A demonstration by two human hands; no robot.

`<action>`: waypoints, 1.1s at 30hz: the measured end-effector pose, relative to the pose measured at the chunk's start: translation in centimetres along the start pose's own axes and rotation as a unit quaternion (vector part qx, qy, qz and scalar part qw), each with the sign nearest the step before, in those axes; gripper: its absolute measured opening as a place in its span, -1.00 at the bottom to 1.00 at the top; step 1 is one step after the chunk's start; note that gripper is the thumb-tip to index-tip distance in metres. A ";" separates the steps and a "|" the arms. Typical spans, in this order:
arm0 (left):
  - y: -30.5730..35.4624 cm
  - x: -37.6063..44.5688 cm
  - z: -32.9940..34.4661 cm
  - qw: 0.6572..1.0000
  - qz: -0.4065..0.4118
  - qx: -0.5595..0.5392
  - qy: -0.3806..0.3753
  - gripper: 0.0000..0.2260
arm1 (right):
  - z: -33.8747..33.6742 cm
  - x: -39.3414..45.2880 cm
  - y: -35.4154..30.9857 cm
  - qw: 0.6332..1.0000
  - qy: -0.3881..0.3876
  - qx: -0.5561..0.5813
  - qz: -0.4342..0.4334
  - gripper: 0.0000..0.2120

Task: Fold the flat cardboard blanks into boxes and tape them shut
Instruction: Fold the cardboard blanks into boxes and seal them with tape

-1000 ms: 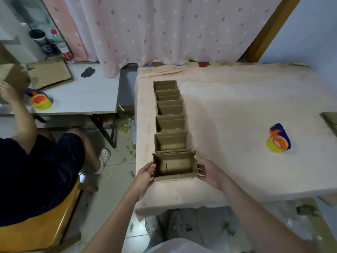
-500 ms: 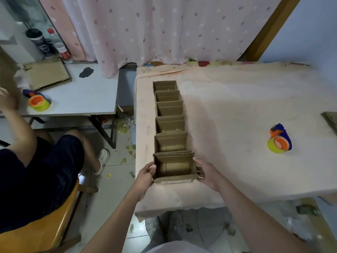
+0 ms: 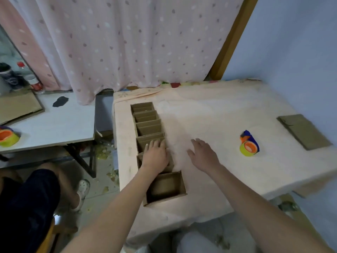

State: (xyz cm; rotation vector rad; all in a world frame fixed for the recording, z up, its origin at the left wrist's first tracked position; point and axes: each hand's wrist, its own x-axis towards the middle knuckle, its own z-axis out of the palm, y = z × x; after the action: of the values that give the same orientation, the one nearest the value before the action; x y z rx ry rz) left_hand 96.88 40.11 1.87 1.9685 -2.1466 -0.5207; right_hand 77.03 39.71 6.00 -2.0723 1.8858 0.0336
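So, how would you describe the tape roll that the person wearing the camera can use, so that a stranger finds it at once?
Look at the big table under the peach cloth. To the right of the row of open boxes, near the flat cardboard stack, lies the tape roll. Unlike the other roll on the white side table, it lies on the cloth and carries a blue dispenser.

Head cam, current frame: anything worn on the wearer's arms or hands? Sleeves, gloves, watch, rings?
Nothing visible. Both forearms are bare from the bottom frame edge up to the wrists, with no sleeve cuff in view. The left hand and right hand are ungloved, and no watch, bracelet or ring shows on either.
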 end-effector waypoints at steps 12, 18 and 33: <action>17.6 10.6 -2.6 0.992 0.082 0.094 0.007 -0.56 | -11.7 2.9 9.8 0.991 0.097 -0.067 0.056 -0.53; 29.4 15.5 -0.9 0.989 0.102 0.102 0.022 -0.57 | -16.8 4.5 20.9 0.990 0.106 -0.046 0.082 -0.55; 47.1 22.3 0.4 0.982 0.116 0.150 0.012 -0.57 | -24.4 6.4 36.3 0.989 0.113 -0.039 0.083 -0.54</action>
State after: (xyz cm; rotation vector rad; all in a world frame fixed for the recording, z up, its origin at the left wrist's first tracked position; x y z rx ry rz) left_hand 50.82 20.96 16.93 1.8076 -2.5178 -0.1416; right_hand 37.52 24.89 19.06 -2.0366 2.2223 -0.0942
